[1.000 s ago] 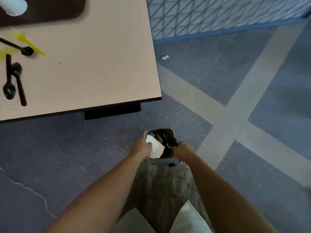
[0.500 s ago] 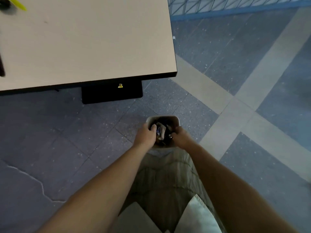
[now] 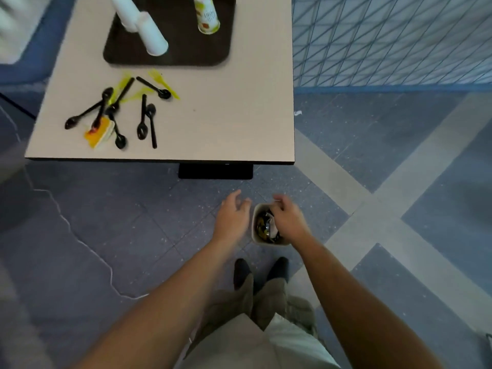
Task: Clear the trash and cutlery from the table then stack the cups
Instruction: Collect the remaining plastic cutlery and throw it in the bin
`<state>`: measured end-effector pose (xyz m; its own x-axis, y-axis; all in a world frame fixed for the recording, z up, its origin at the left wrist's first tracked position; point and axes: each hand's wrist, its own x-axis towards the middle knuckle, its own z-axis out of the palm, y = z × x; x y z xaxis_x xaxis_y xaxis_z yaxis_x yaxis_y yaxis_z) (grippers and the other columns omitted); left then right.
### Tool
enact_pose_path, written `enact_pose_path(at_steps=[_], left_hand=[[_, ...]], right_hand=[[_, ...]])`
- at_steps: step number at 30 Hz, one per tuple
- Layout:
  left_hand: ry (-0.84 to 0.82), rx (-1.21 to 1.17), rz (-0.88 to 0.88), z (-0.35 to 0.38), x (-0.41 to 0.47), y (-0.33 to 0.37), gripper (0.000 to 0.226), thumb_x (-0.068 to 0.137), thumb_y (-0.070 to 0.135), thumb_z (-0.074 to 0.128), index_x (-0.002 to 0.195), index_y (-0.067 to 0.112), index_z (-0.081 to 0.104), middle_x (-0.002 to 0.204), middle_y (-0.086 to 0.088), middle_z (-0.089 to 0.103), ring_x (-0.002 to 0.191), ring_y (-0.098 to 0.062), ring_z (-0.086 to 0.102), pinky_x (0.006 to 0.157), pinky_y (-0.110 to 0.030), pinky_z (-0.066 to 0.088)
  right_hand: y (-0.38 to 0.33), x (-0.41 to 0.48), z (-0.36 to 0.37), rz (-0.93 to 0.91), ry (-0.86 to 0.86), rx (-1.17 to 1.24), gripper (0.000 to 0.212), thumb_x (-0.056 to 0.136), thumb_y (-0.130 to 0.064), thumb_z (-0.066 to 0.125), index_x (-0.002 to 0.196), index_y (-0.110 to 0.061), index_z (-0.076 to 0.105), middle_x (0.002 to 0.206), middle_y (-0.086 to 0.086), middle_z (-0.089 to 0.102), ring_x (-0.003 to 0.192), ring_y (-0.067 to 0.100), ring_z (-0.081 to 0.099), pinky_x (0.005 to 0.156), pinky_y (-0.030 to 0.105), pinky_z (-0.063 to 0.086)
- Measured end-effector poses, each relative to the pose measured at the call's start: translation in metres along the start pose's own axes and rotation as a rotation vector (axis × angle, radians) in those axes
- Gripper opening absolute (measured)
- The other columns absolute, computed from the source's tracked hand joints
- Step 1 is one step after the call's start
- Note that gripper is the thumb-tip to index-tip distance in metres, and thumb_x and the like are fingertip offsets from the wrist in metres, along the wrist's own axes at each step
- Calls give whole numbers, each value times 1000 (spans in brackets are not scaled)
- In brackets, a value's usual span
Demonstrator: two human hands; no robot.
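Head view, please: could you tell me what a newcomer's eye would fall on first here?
First, the black spoons scattered with yellow scraps over the near left of the table. Next, the two hands low in the middle: the left hand open beside a small trash-filled bin on the floor, the right hand over its mouth. Behind the spoons a dark tray carries cups.

The beige table [image 3: 226, 123] bears a dark tray [image 3: 170, 55] at its far side, scattered black spoons [image 3: 142, 130], what seem yellow-green plastic pieces [image 3: 157, 75], and an orange wrapper [image 3: 98, 133]. A small bin [image 3: 253, 223] stands on the tiled floor [image 3: 119, 222].
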<state>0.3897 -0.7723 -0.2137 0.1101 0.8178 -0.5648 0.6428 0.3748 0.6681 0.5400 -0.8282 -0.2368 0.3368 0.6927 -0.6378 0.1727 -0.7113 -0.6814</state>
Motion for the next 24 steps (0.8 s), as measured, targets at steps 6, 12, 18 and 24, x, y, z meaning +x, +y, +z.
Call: enact_pose_path(at_steps=[6, 12, 18, 24], left_hand=[[106, -59, 71, -42, -40, 18, 51, 107, 43, 51, 155, 28, 44, 154, -1, 48, 133, -19, 52, 109, -37, 44], [201, -123, 120, -101, -50, 25, 45, 108, 37, 51, 151, 26, 49, 147, -1, 48, 117, -9, 51, 100, -30, 43], [287, -158, 118, -180, -29, 13, 41, 106, 32, 56, 146, 22, 56, 141, 0, 57, 115, -8, 54, 100, -27, 42], [290, -173, 107, -262, 12, -1, 37, 104, 27, 59, 141, 25, 60, 139, 0, 60, 115, -11, 58, 100, -29, 46]], right_hand=[[-61, -37, -9, -197, -21, 19, 39, 106, -32, 47, 144, -22, 53, 131, 0, 62, 101, 10, 61, 85, 25, 46], [-116, -39, 15, -318, -75, -17, 32, 106, -28, 49, 136, -21, 58, 120, -1, 65, 90, 7, 61, 71, 20, 43], [-175, -29, 69, -364, -155, -77, 28, 103, -26, 53, 128, -21, 64, 119, 1, 69, 108, 20, 64, 88, 30, 48], [-249, -13, 128, -407, -168, -154, 32, 103, -23, 50, 132, -19, 64, 129, -2, 63, 113, 17, 59, 89, 26, 43]])
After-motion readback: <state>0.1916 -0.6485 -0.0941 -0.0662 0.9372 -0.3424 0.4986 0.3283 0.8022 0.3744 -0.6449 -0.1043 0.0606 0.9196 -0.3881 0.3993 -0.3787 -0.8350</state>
